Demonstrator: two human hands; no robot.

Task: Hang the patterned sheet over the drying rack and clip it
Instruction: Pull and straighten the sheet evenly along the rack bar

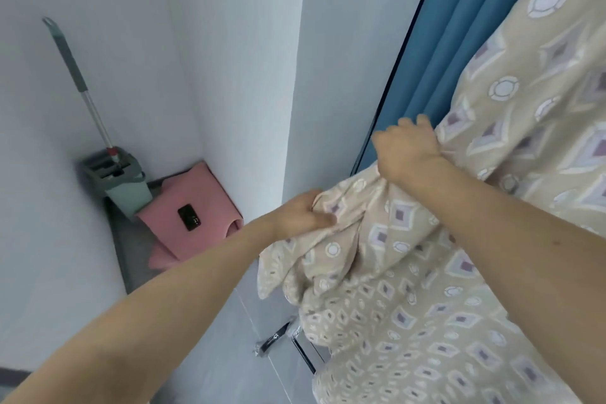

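The patterned sheet (511, 147), beige with white rings and purple diamonds, fills the right half of the head view and hangs in folds. My left hand (303, 213) grips a bunched edge of it at the centre. Higher and to the right, my right hand (406, 151) grips another bunch of the same sheet. Only a short metal bar and foot of the drying rack (296, 343) show below the cloth; the rest is hidden by the sheet. No clip is in view.
A blue curtain (459, 43) hangs behind the sheet. White walls form a corner to the left. In that corner stand a mop in a grey-green bucket (118, 180) and a pink stool (193, 216) with a dark phone (189, 217) on it.
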